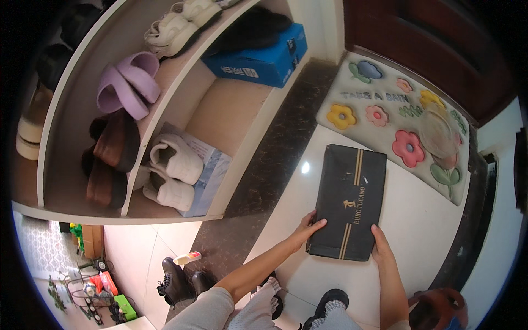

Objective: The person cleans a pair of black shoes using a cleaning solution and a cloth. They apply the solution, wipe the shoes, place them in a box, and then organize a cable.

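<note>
Both of my hands grip a black cardboard shoebox [332, 185] with gold stripes and gold lettering on its closed lid. My left hand [307, 231] holds the box's left side near the lower end, thumb resting over the lid's edge. On the opposite side my right hand [382, 243] clasps the lower right edge, its other fingers hidden behind the box. Beneath the box lies the pale tiled floor [416, 222]; how far above it the box is held, I cannot tell.
A shoe rack [231, 119] stands to the left, bearing lilac slides [130, 84], white sneakers [175, 173] and a blue shoebox [260, 62]. A floral mat [363, 97] lies before a dark door [433, 41]. Black boots [177, 280] stand at lower left, a stool-like brown object [437, 307] at lower right.
</note>
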{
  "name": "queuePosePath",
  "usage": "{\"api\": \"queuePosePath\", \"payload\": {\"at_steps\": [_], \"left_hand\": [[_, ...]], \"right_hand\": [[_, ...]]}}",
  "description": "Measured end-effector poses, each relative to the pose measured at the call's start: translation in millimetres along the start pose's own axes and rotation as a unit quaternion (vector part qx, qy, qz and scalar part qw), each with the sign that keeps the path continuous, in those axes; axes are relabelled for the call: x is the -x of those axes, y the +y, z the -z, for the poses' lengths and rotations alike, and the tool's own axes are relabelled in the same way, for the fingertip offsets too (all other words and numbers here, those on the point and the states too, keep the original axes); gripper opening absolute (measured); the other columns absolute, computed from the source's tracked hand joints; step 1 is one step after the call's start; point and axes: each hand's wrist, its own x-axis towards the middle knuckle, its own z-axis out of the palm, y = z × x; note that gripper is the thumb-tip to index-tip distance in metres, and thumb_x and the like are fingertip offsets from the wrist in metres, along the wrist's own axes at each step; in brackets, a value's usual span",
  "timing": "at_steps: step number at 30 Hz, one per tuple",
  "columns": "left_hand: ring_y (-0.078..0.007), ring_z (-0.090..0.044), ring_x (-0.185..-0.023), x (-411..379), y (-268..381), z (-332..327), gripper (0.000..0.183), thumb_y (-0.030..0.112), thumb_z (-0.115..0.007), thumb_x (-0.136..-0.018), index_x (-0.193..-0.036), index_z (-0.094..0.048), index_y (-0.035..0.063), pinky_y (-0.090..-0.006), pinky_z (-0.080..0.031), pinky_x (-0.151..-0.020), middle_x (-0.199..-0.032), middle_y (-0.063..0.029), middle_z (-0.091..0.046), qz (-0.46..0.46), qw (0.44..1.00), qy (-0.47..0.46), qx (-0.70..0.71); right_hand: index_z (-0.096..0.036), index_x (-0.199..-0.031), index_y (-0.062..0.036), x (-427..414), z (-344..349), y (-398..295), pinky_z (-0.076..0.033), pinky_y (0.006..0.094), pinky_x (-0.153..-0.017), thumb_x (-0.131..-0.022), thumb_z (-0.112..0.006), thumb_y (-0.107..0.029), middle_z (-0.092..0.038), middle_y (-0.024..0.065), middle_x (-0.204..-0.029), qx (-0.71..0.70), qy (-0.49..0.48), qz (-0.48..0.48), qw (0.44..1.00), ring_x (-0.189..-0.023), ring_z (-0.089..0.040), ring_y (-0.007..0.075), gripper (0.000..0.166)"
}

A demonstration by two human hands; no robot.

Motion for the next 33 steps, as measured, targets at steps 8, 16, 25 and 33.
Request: {"api": "queuePosePath", "payload": {"at_steps": [8, 16, 25, 33], "left_hand": [[-0.0292, -0.029, -0.133, 24, 24, -2, 0.105, 0.037, -0.073, -0.073, -0.148, -0.005, 0.0076, -0.0389, -0.023, -0.11, -0.144, -0.0196, -0.029, 0.009, 0.995, -0.086, -0.044], [-0.0294, -0.027, -0.135, 58, 19, -2, 0.1, 0.021, -0.07, -0.07, -0.148, -0.009, 0.006, -0.0368, -0.023, -0.11, -0.145, -0.019, -0.026, -0.01, 0.997, -0.029, 0.076], [-0.0243, -0.031, -0.133, 83, 93, 36, 0.091, 0.011, -0.066, -0.071, -0.146, -0.016, 0.0041, -0.034, -0.025, -0.109, -0.144, -0.0126, -0.03, -0.192, 0.944, 0.035, 0.266], [-0.0241, -0.031, -0.131, 33, 171, 91, 0.087, 0.016, -0.067, -0.073, -0.145, -0.018, 0.0081, -0.0341, -0.026, -0.108, -0.14, -0.01, -0.035, -0.307, 0.88, 0.157, 0.327]], "right_hand": [[-0.039, -0.135, -0.0011, 25, -1, -12, -0.036, 0.0361, -0.105, -0.089, -0.061, -0.036, -0.048, 0.0122, -0.134, 0.006, 0.01, 0.017, 1.0, -0.123, -0.045, 0.0234, 0.062], [-0.029, -0.142, -0.0021, 59, -49, -37, -0.034, 0.0347, -0.106, -0.08, -0.069, -0.041, -0.04, 0.0112, -0.14, 0.03, -0.022, 0.031, 0.999, -0.127, -0.041, 0.0228, 0.083], [-0.027, -0.143, -0.0013, -26, -156, -137, -0.03, 0.0322, -0.106, -0.072, -0.072, -0.051, -0.04, 0.0118, -0.14, 0.233, -0.134, 0.098, 0.958, -0.129, -0.037, 0.0213, 0.098], [-0.03, -0.143, -0.0084, -118, -265, -183, -0.028, 0.0382, -0.106, -0.077, -0.063, -0.061, -0.032, 0.005, -0.146, 0.212, -0.071, 0.093, 0.97, -0.13, -0.034, 0.0253, 0.09]]}}
